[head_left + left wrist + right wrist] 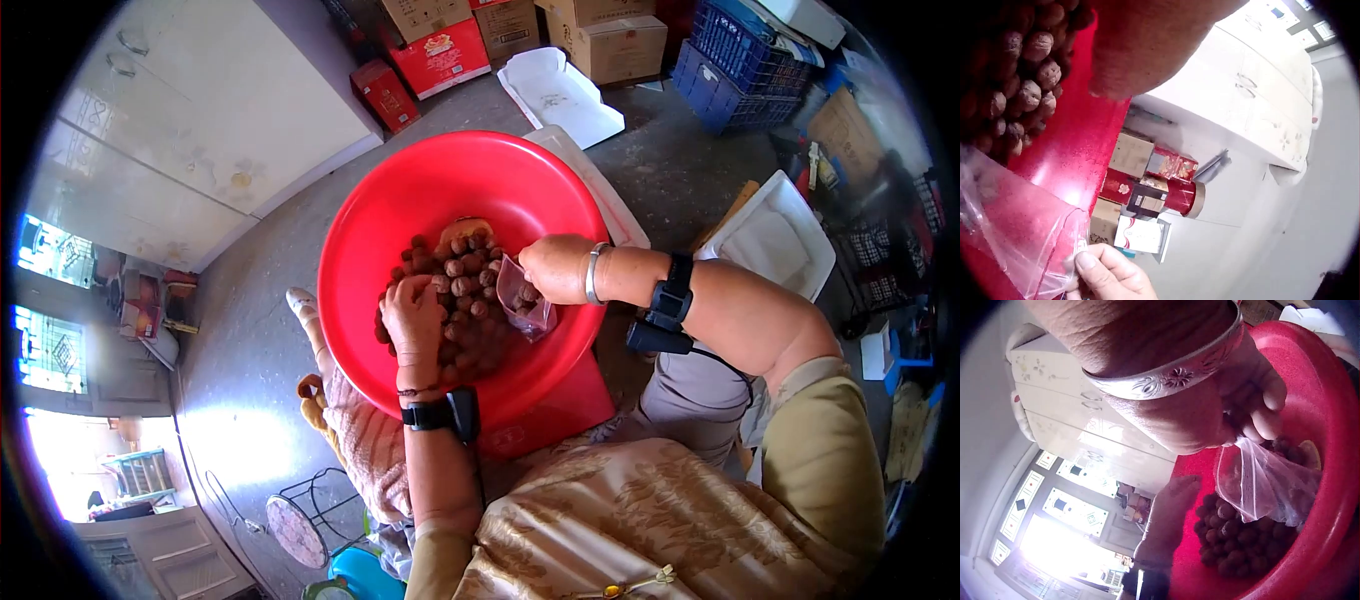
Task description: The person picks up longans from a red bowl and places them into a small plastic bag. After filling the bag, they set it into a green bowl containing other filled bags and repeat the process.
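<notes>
A large red plastic basin holds a heap of brown walnuts. My left hand reaches down onto the heap's left side, its fingers bent loosely among the nuts and their tips partly hidden. At the right side of the basin my right hand pinches the edge of a clear plastic bag between thumb and fingers. Several walnuts show inside the bag, which hangs over the heap. In the left wrist view the pinched bag edge is plain to see. A tan, rounded object lies at the back of the heap.
The basin stands on a red support in front of the person's knees. White trays lie on the floor beyond it. Cardboard boxes and blue crates stand at the back. A white cabinet is at left, a round stool below.
</notes>
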A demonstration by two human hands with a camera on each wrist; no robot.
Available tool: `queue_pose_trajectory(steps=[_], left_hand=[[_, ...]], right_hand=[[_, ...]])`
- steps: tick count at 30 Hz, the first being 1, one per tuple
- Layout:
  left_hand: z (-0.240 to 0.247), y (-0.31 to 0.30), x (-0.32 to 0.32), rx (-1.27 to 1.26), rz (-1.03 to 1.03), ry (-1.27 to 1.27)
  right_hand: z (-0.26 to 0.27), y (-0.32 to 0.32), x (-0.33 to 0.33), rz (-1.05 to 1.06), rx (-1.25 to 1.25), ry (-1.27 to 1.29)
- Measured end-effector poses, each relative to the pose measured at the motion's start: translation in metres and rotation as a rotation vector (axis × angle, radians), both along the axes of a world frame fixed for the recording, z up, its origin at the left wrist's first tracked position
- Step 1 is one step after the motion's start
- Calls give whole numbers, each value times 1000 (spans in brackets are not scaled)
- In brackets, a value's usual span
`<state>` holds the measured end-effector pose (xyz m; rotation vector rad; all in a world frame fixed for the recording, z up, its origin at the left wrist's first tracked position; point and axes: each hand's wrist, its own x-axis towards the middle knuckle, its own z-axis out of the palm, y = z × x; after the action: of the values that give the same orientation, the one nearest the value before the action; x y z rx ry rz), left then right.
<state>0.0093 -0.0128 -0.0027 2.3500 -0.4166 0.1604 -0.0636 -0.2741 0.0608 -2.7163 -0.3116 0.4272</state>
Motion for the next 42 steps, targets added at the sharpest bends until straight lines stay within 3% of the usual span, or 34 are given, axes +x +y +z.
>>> queue_pose_trajectory(steps=[4,7,17,20,22,23,25,28,30,33,36,40,42], left_hand=[[1,1,-10,389,217,45],[10,-3,-17,566,175,149],[-12,2,-12,605,155,58],[-14,2,-4,511,190,77],[-17,5,8,118,59,155],[-22,4,8,118,57,154],[-7,-5,-2,-616,-79,489],[10,-10,-10,-730,-110,559],[21,-14,-17,-763,-120,574],[30,-19,-22,-802,-178,585],[36,-23,-28,-816,-269,599],[21,-31,-28,-830,-469,499],[15,-35,-28,-781,-452,482]], right_hand=[[-1,0,-1,2,-26,-6],[-2,0,-1,-3,-27,-5],[0,-1,-2,-9,-33,0],[2,-1,-4,-25,-11,-13],[4,-1,-6,-39,2,-20],[5,-1,-6,-44,0,-11],[8,-1,-6,-52,-1,-3],[8,-1,-6,-39,-39,-4],[2,-3,-5,120,-95,-60],[-4,-4,-3,195,-98,-113],[7,-2,-6,47,-53,-49],[8,0,-5,-1,10,-29],[8,0,-5,-7,6,-9]])
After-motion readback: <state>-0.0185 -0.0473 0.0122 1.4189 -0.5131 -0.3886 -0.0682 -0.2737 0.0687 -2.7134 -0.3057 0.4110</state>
